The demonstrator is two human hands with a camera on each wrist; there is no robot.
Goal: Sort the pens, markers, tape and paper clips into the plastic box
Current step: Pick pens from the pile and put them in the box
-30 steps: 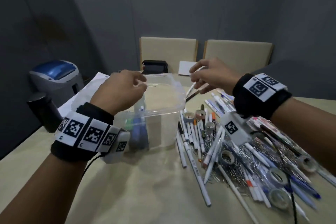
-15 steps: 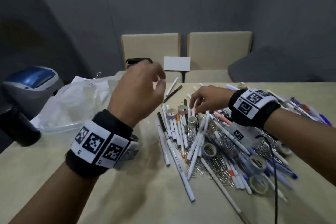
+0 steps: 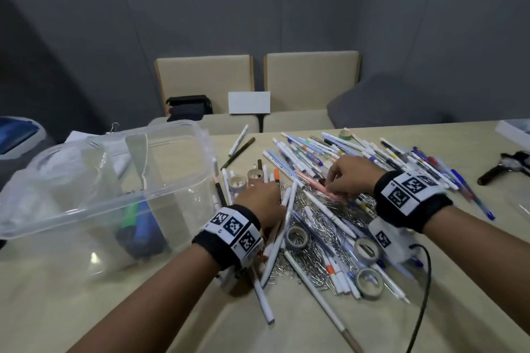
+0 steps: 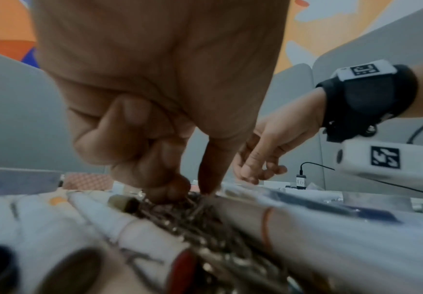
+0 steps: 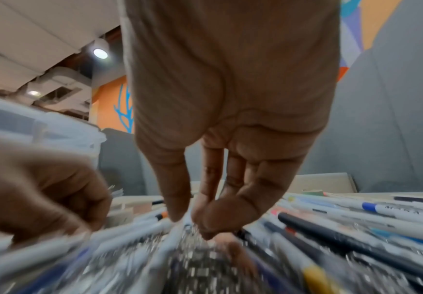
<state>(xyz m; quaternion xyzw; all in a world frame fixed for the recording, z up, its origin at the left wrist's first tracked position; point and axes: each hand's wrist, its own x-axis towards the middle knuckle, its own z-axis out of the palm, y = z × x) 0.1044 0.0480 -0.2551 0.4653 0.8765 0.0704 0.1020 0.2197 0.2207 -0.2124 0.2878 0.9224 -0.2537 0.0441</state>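
Note:
A clear plastic box point(image 3: 86, 209) stands on the left of the table with green and blue markers point(image 3: 134, 226) inside. To its right lies a heap of pens point(image 3: 329, 209), tape rolls point(image 3: 296, 236) and paper clips point(image 3: 309, 266). My left hand point(image 3: 272, 189) reaches down into the heap; its thumb and curled fingers point(image 4: 170, 191) pinch paper clips point(image 4: 192, 218). My right hand point(image 3: 329, 186) is a little further right, thumb and fingertips point(image 5: 205, 222) brought together on a pink pen point(image 3: 312, 183); that view is blurred.
Two beige chairs point(image 3: 205, 80) stand behind the table, with a black case point(image 3: 189, 106) and a white card point(image 3: 249, 102). A black tool point(image 3: 502, 166) lies at far right. A cable point(image 3: 421, 309) trails from my right wrist. A blue-lidded bin point(image 3: 17, 135) sits far left.
Both hands have left the box and dropped onto the heap. The pen my right hand held over the box is gone. My left hand now pinches paper clips.

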